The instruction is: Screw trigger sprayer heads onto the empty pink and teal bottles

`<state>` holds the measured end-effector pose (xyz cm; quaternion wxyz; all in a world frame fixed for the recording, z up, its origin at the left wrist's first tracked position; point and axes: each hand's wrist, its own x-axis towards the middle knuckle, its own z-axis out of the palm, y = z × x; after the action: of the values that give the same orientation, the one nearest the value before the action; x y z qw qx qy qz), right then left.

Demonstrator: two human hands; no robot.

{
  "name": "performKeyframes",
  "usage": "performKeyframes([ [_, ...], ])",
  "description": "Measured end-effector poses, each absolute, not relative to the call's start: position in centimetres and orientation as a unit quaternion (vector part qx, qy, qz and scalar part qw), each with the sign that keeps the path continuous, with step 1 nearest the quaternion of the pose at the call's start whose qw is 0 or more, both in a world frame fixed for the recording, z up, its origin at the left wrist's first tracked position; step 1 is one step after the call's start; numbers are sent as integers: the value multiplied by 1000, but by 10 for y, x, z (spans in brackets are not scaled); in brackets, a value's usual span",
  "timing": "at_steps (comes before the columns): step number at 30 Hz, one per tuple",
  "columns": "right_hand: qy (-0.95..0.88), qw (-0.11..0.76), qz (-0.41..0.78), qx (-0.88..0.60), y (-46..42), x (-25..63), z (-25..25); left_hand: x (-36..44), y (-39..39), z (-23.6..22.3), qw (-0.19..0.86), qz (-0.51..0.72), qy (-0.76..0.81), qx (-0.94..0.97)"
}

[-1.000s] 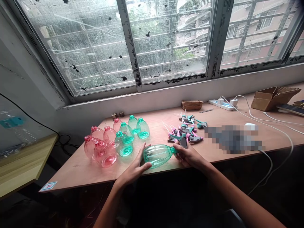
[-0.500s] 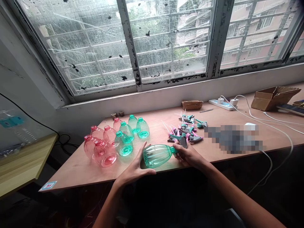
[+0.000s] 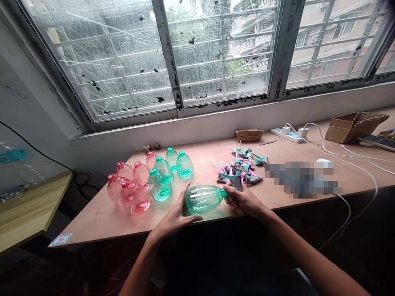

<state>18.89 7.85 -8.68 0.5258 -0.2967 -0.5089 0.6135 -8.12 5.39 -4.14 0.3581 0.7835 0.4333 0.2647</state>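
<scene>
A clear green spray bottle (image 3: 203, 200) lies sideways above the table's front edge, its base to the left and its neck to the right. My left hand (image 3: 175, 213) cups the base end, thumb below and fingers behind. My right hand (image 3: 243, 201) grips the grey and green spray head (image 3: 237, 181) at the bottle's neck; its fingertips are partly hidden. Just behind, loose pink, grey and green spray heads (image 3: 239, 168) with thin tubes lie in a pile. To the left stand several open green bottles (image 3: 159, 189) and several open pink bottles (image 3: 135, 199).
A small brown carton (image 3: 248, 135) sits by the window wall. Farther right are a white power strip (image 3: 288, 135) with cables and an open cardboard box (image 3: 348, 127). A blurred-out grey patch (image 3: 302, 179) covers something on the table. A wooden surface (image 3: 33, 205) is at far left.
The view has shifted very slightly. Both hands keep their hold on the green spray bottle, with almost no visible movement.
</scene>
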Motion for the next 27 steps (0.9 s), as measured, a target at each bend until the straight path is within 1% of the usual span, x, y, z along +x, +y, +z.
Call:
performKeyframes([
  [10,-512,536,613,-273,80,189,-88,-84,54,-37,401,269,462,744],
  [13,-500,549,610,-275,80,188,-88,-82,53,-38,417,273,438,748],
  [19,-501,542,611,-285,77,189,-84,-83,52,-39,389,259,429,773],
  [27,-490,550,619,-274,80,188,-88,-82,54,-40,418,285,421,753],
])
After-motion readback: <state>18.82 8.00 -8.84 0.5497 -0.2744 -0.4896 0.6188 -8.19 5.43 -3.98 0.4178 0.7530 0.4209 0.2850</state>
